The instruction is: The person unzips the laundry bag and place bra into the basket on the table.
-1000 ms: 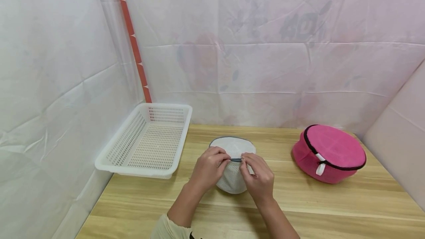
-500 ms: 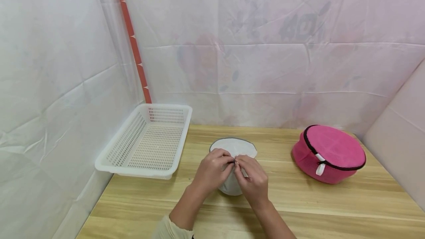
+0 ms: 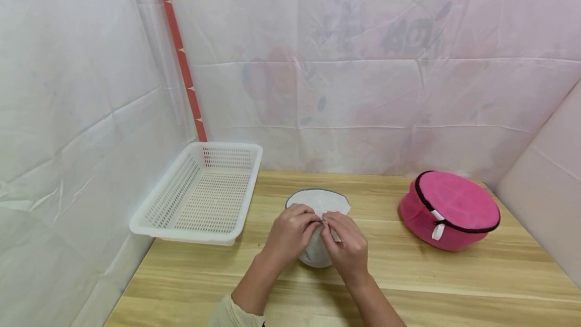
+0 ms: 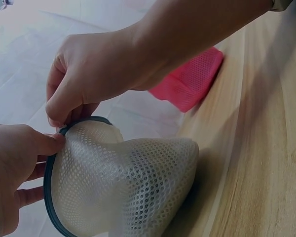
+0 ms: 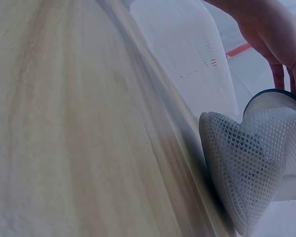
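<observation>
A white mesh laundry bag (image 3: 316,256) with a blue-grey zipper trim stands on the table in front of the person. At the near edge of its top, my left hand (image 3: 289,231) pinches the trim between thumb and forefinger. Right beside it, my right hand (image 3: 348,246) pinches the trim too, fingertips almost meeting the left ones. The left wrist view shows the mesh bag (image 4: 138,182) sagging below the trim, with both hands at its rim. Whatever small part sits between the fingertips, perhaps a zipper pull, is hidden. In the right wrist view, the left hand (image 5: 278,39) is above the bag.
To the left lies a white plastic basket (image 3: 247,196) with slotted sides, nothing in it. A pink mesh laundry bag (image 3: 458,203) with a black zipper and white tab stands at the right. Pale sheets (image 3: 354,90) rise behind and beside the wooden table (image 3: 431,276).
My right hand has moved left along the trim until its fingertips came close to the left hand's. Over the last half second both hands have stayed nearly still.
</observation>
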A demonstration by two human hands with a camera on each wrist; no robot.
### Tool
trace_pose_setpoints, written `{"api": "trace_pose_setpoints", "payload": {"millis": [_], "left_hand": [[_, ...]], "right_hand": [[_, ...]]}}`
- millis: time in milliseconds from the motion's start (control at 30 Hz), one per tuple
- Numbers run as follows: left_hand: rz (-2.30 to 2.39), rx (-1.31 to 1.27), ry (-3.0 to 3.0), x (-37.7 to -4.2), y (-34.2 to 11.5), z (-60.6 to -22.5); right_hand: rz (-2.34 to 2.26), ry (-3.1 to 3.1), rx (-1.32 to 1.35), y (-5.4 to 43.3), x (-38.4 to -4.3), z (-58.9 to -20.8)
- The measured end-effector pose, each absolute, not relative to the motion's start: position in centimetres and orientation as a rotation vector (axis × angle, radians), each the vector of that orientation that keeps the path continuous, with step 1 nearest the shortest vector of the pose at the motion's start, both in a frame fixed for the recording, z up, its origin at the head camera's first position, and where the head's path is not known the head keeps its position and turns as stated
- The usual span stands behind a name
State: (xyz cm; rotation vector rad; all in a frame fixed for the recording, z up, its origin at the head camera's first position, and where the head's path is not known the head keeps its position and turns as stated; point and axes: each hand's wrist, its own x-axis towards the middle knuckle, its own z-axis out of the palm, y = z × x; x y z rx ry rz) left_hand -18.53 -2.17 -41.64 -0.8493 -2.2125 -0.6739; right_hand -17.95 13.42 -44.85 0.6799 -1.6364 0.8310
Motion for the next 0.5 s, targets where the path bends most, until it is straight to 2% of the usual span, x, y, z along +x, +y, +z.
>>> {"api": "trace_pose_setpoints", "payload": {"millis": [500], "left_hand": [[-0.729,-0.852,-2.238,-18.61,-2.56,-41.67]], "right_hand": [[0.808,-1.657,0.649,13.80,-18.11,-44.93]]}}
